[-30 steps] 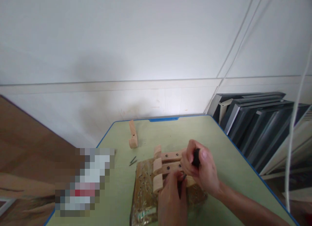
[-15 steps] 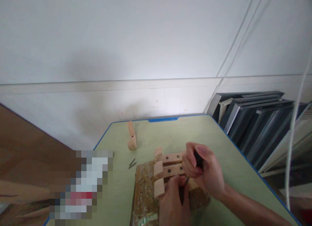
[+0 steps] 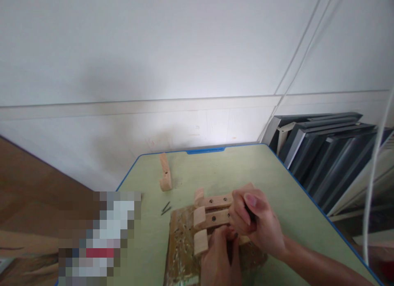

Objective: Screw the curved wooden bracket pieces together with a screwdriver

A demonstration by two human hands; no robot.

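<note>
My right hand [image 3: 258, 218] is closed in a fist around the dark handle of a screwdriver [image 3: 250, 212]; its shaft is mostly hidden. Low in front, my left hand [image 3: 220, 253] lies over the nearest wooden hook [image 3: 201, 241], thumb and forefinger pinched beneath the right fist. What the fingertips hold is too small to make out. Beyond it lie a middle wooden hook [image 3: 219, 217] and a far wooden hook [image 3: 218, 201], side by side, with dark round holes or screw heads along them. Under the hooks is a brown tape-wrapped block [image 3: 181, 245].
Another wooden hook [image 3: 166, 175] lies at the back left of the green table [image 3: 197, 167]. Two thin dark screws [image 3: 165, 208] rest left of the block. A pixelated item [image 3: 111, 228] is at the left edge. Dark panels [image 3: 326, 154] lean at the right, by a white cable [image 3: 371, 187].
My right fist has turned slightly and shifted a little left. The thin shaft seen under it before is now mostly hidden. My left hand stays in place; the view has moved slightly.
</note>
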